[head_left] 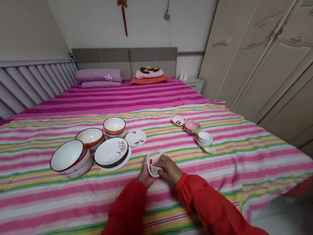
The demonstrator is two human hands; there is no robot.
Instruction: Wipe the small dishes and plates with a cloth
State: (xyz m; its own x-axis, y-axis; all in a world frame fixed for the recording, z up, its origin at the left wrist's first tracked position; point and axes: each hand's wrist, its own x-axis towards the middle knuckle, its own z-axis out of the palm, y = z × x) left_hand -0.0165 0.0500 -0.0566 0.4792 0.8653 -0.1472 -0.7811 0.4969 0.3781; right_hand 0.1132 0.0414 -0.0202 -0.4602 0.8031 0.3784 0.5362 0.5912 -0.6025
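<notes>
My left hand (pixel 144 175) is closed around the rim of a small white dish (pixel 150 158) with a red pattern inside, held tilted above the striped cloth. The fingers of my right hand (pixel 171 170) are bent together inside that dish. Something pale shows under them, but I cannot make out what it is. To the left of the hands lies a stack of white plates (pixel 108 151) with a brown flower print, and behind it small plates (pixel 135 138) with red flowers.
Large white bowls (pixel 68 155), orange-banded bowls (pixel 89 136) and more bowls (pixel 114 125) stand at left. At right are a patterned dish (pixel 179 120), a pink bowl (pixel 192 125) and stacked small white bowls (pixel 205 138) on a green-edged dish (pixel 209 149). A wardrobe (pixel 271 47) flanks the bed.
</notes>
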